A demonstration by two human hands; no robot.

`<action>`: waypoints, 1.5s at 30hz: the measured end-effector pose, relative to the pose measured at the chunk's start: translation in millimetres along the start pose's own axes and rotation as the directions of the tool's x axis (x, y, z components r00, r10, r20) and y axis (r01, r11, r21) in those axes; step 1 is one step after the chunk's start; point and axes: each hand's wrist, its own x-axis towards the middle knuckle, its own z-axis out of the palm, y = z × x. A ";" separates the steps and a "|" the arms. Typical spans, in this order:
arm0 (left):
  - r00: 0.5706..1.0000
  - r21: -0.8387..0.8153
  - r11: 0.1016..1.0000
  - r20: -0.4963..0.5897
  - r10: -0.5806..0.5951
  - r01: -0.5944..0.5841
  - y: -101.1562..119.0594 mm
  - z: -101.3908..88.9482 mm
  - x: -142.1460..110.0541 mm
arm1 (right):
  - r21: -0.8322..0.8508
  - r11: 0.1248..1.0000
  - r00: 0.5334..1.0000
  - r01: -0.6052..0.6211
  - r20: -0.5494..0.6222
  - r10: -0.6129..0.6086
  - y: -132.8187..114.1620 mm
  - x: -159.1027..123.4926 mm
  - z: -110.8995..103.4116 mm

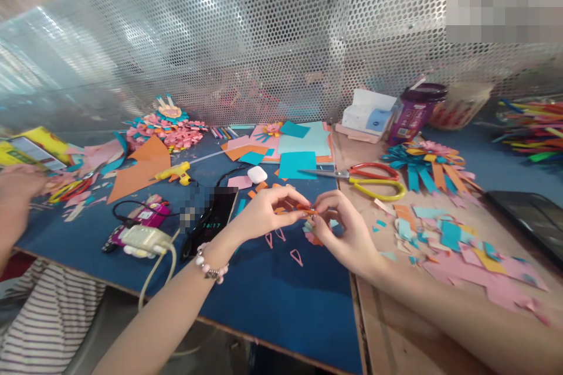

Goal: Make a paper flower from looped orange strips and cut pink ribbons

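Observation:
Between the fingertips of both my hands is a small strip of orange paper (305, 210). My left hand (270, 209), with a beaded bracelet (212, 266) on the wrist, pinches its left end. From the other side my right hand (341, 222) pinches the strip too. Partly hidden behind my right fingers lies a pale multicoloured paper piece (312, 235). Several pink paper loops (296, 257) rest on the blue tabletop (281, 316) just below my hands. Scissors (373, 180) with red and yellow handles lie beyond my right hand.
A yellow glue gun (176, 173), a power strip (147, 240) and a phone (217, 214) lie to the left. Paper scraps (451, 237) and a ribbon-like paper flower (426, 164) are at right. A purple cup (416, 111) stands behind. Another person's hand (20, 199) is at far left.

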 end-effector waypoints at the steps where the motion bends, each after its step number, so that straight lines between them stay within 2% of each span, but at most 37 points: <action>1: 1.000 0.000 1.000 0.006 -0.002 0.002 0.1 0.0 0.0 | 0.001 1.000 1.000 0.001 -0.002 -0.001 -0.2 -0.1 0.1; 22: 1.000 0.003 1.000 0.026 -0.002 0.002 -0.5 0.0 -0.3 | 0.005 0.999 0.999 0.032 -0.008 -0.032 2.3 -2.9 -0.1; 29: 1.000 0.013 1.000 0.016 -0.001 0.001 1.1 0.6 -0.3 | 0.009 1.000 1.000 -0.013 0.003 0.013 1.5 -0.6 0.8; 39: 0.999 -0.024 1.000 0.034 -0.001 0.002 -0.7 -0.1 -0.1 | -0.026 0.998 0.998 0.056 -0.006 -0.056 1.6 -1.4 -1.0; 45: 1.000 0.012 1.000 -0.020 0.008 -0.008 3.4 -0.8 -0.1 | -0.038 0.999 1.000 0.019 -0.009 -0.020 2.6 -0.9 0.8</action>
